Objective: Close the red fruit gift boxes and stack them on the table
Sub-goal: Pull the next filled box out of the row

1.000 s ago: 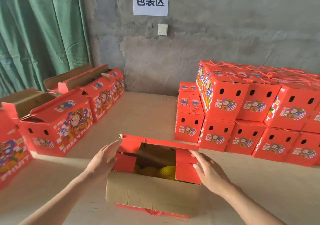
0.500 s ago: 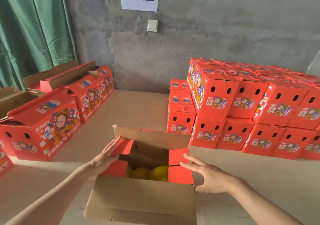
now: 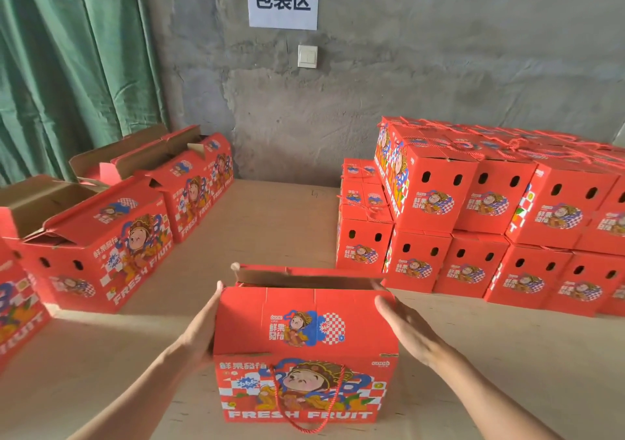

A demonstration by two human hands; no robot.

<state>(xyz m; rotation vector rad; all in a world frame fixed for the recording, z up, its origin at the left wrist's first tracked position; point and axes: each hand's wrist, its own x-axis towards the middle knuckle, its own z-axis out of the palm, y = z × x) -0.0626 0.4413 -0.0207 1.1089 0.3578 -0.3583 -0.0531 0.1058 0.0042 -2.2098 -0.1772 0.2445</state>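
A red fruit gift box (image 3: 306, 355) stands on the wooden table (image 3: 267, 216) right in front of me. Its near top flap lies folded over the opening, while the far flap (image 3: 304, 274) stands slightly raised behind it. A red rope handle (image 3: 306, 421) hangs down the printed front. My left hand (image 3: 203, 328) lies flat against the box's left end, fingers straight. My right hand (image 3: 404, 328) is flat beside the top right corner, fingers apart, holding nothing. The fruit inside is hidden.
Closed red boxes (image 3: 490, 216) are stacked two high along the right side. Open boxes with raised flaps (image 3: 101, 247) stand in a row on the left, one more farther back (image 3: 196, 186). A green curtain (image 3: 67, 67) and a concrete wall close the back.
The near flap has swung over the opening and now covers the fruit. Both hands have left the inner side flaps and moved out to the box's two ends.
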